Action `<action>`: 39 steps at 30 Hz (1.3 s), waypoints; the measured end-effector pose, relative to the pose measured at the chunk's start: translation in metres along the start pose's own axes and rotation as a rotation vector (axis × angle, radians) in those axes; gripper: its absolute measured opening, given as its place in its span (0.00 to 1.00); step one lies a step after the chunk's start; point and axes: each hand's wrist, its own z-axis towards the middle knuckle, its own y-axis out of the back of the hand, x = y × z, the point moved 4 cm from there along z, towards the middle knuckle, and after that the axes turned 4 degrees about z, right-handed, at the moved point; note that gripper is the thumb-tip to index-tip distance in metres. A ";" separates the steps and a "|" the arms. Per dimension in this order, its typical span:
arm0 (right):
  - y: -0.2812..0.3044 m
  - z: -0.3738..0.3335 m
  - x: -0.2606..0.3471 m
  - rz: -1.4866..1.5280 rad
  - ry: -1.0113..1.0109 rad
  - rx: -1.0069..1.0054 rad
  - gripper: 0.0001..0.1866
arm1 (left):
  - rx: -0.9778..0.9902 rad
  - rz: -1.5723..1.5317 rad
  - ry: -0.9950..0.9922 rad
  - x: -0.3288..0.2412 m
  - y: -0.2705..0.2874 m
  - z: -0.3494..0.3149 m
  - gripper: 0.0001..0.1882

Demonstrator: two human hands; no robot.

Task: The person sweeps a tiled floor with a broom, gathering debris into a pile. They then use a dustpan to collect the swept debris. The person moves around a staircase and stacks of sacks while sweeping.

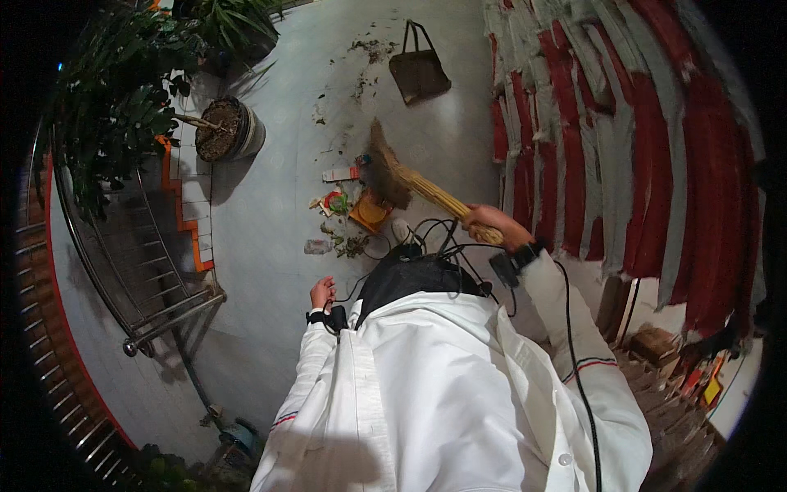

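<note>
My right hand (492, 225) grips the pale straw handle of a short broom (392, 174). Its dark brush end rests on the grey floor against a pile of litter (348, 215) made of wrappers, an orange scrap and dry leaves. My left hand (321, 291) hangs by my side, fingers curled, holding nothing I can make out. A dark dustpan (419, 72) with a loop handle lies farther off on the floor, with loose dirt (370, 49) scattered beside it.
A potted plant (228, 129) stands at the left by leafy shrubs (106, 90). A curved metal railing (156, 287) runs along the left. A red and grey striped wall (623, 139) rises on the right, with stacked boxes (656, 344) at its foot.
</note>
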 end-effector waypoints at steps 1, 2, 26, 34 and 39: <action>0.001 -0.011 0.012 -0.029 -0.010 -0.024 0.16 | -0.003 0.006 0.015 -0.004 -0.011 0.009 0.13; 0.000 -0.024 0.022 -0.047 -0.014 -0.019 0.19 | -0.005 0.018 0.030 -0.008 -0.020 0.015 0.14; 0.184 0.018 0.305 0.492 0.125 -0.095 0.18 | 0.231 0.434 -0.329 -0.259 -0.360 0.114 0.05; 0.222 0.052 0.407 0.402 0.099 -0.106 0.20 | 0.385 0.305 -0.256 -0.372 -0.552 0.166 0.09; 0.231 0.081 0.495 0.342 0.028 -0.146 0.24 | 0.489 0.294 -0.162 -0.421 -0.630 0.203 0.15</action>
